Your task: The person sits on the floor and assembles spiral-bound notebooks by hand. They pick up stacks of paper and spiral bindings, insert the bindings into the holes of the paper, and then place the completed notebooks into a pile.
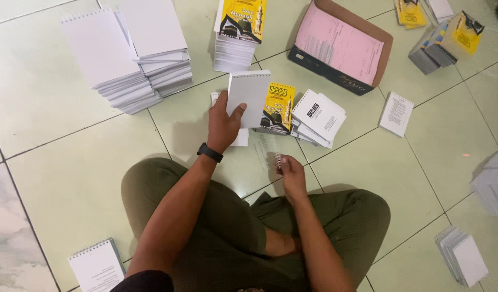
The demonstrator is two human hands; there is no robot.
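Booklet stacks (127,54) left of the open box (341,46), loose booklets (297,113) between.

Left hand (223,123) grips a white booklet (249,97); right hand (290,174) pinches, apparently, a wire coil (279,161)

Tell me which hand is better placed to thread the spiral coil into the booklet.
Probably the right hand: it already pinches the small spiral coil just above the floor. The left hand is occupied gripping the grey-backed booklet, so it seems better suited to steadying.
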